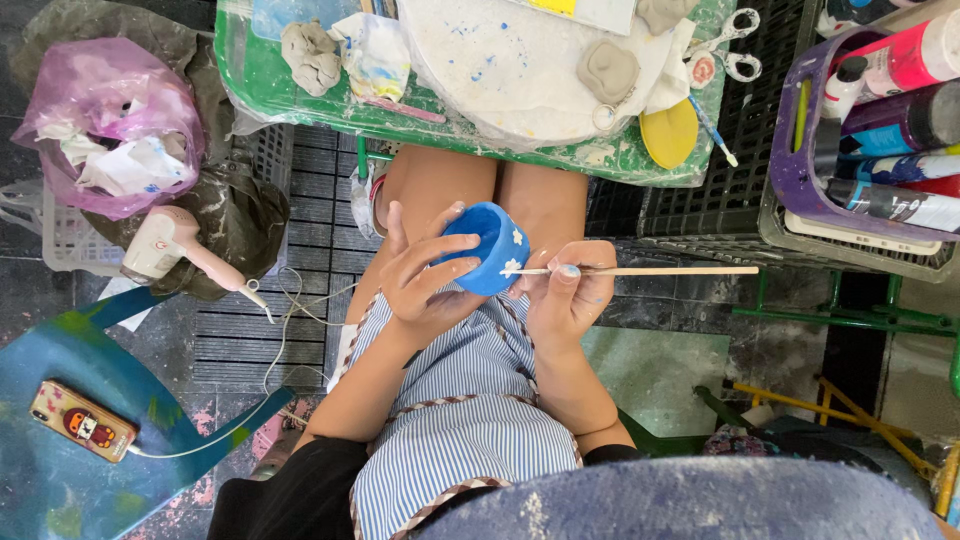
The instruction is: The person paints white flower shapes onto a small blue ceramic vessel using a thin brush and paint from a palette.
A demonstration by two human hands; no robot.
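Observation:
My left hand (425, 275) grips a small blue clay cup (487, 247) over my lap, fingers wrapped around its rim and side. The cup carries small white flower marks. My right hand (567, 297) pinches a thin wooden paintbrush (650, 271) that lies level, its tip touching a white flower on the cup's side. Both hands hover above my striped apron (470, 400).
A green tray (300, 95) ahead holds grey clay lumps (311, 55), a white board, scissors (727, 45) and a yellow lid (669, 133). Paint bottles fill a purple basket (800, 150) at right. At left are a pink hair dryer (170, 245), a bag of tissues, and a phone (82, 421) on a blue chair.

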